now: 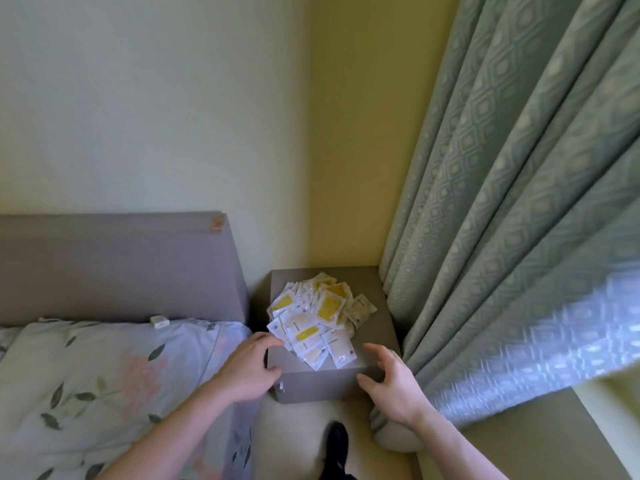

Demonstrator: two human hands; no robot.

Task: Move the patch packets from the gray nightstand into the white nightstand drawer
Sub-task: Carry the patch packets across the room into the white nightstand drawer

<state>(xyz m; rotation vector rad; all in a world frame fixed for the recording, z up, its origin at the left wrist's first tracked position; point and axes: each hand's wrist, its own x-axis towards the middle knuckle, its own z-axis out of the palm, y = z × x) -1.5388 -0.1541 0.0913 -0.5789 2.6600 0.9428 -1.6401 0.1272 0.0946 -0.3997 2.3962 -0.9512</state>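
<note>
A loose heap of white and yellow patch packets (317, 318) lies on top of the gray nightstand (375, 336) in the room's corner. My left hand (247, 370) hovers at the nightstand's near left corner, fingers loosely curled, fingertips close to the nearest packets, holding nothing. My right hand (393, 386) is spread open at the near right corner, a little short of the heap, fingers apart and empty. The white nightstand and its drawer are not in view.
A bed with a floral pillow (104, 372) and gray headboard (117, 268) stands left of the nightstand. Heavy patterned curtains (502, 220) hang on the right, touching the nightstand's side. A dark shoe (337, 445) stands on the floor between my arms.
</note>
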